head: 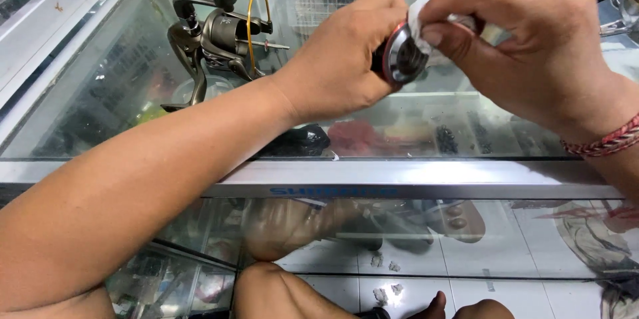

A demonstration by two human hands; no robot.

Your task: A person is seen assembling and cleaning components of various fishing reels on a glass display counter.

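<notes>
My left hand (343,59) grips a round metal reel spool (403,56) with a red rim, its open face turned toward me. My right hand (526,39) pinches a small white cloth (421,22) and presses it into the spool's rim. Both hands hover above the glass counter top (100,106). A bronze fishing reel body (216,36) with its bail wire and handle stands on the glass at the upper left, apart from my hands.
The counter is a glass display case with an aluminium front rail (399,179). Small tackle items (373,136) lie on the shelf inside. My knees (279,292) and a tiled floor (519,292) show below. A woven red bracelet (609,142) circles my right wrist.
</notes>
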